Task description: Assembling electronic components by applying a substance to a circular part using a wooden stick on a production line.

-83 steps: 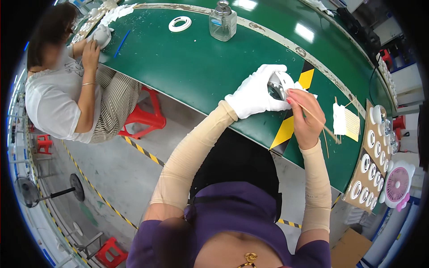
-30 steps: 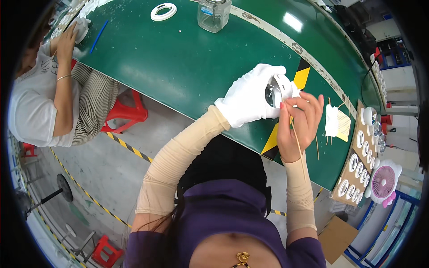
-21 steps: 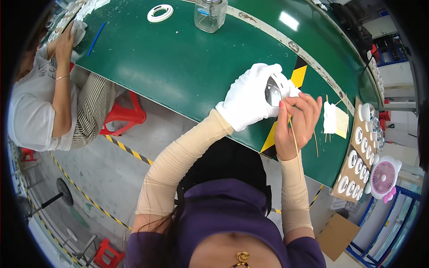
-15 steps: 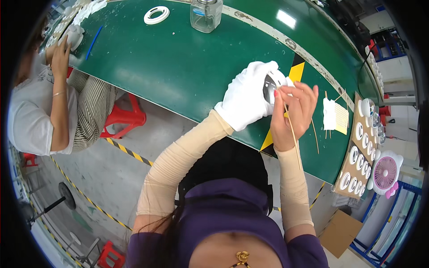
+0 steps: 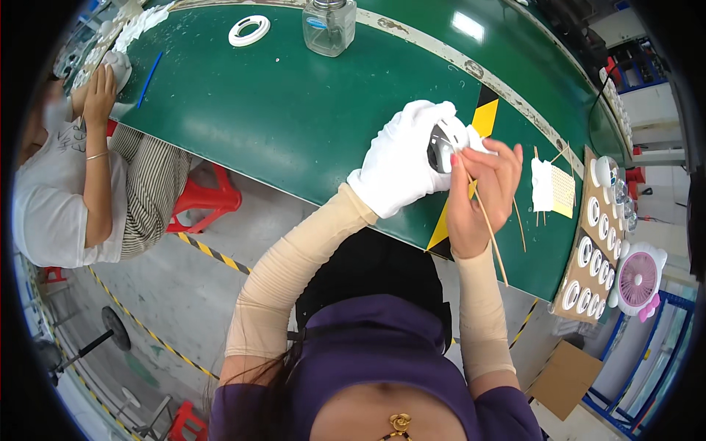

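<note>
In a white glove, my left hand [image 5: 401,158] is closed round a rounded part with a white rim and a dark, glossy inside [image 5: 442,149]. My bare right hand [image 5: 485,187] pinches a thin wooden stick [image 5: 491,237], whose upper end meets the white rim; the fingers hide its exact tip. The stick's lower end slants down over my right forearm. Just right of that hand, another thin stick [image 5: 520,224] lies on the green table [image 5: 294,110].
A cardboard tray [image 5: 575,257] of white rings stands at the right, beside a pink fan [image 5: 638,279]. Nearer lie a white cloth [image 5: 542,186] and a yellow pad [image 5: 562,192]. At the back are a glass jar [image 5: 329,29] and a white ring [image 5: 248,31]. A co-worker [image 5: 66,198] sits left.
The lower end of the stick has swung slightly to the right as my right hand turns a little. My left hand keeps its hold on the part. The whole view has shifted slightly.
</note>
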The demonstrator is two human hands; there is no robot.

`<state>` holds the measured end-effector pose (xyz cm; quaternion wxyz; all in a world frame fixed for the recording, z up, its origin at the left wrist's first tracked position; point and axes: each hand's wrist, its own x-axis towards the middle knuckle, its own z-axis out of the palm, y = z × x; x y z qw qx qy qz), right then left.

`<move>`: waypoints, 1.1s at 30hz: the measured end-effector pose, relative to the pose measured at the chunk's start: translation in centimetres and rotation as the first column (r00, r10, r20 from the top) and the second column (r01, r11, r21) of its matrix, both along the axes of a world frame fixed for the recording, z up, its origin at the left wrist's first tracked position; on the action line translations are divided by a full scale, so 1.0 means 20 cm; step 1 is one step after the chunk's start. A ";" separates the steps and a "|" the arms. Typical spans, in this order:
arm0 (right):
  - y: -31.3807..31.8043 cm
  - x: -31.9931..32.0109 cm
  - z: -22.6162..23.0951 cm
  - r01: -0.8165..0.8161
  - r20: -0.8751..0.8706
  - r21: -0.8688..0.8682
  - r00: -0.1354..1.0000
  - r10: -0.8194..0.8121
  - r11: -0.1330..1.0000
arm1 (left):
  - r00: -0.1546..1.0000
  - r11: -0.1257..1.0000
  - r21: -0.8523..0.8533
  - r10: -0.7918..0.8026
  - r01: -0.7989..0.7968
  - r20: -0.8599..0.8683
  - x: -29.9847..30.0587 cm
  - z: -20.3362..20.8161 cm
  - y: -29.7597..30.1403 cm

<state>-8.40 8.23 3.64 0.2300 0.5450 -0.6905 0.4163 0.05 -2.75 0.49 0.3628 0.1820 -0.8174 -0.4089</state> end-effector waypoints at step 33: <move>0.13 -0.31 0.23 -0.424 0.800 0.117 0.576 0.168 0.898 | 0.903 0.882 0.299 -0.414 0.365 0.119 0.02 0.07 -0.19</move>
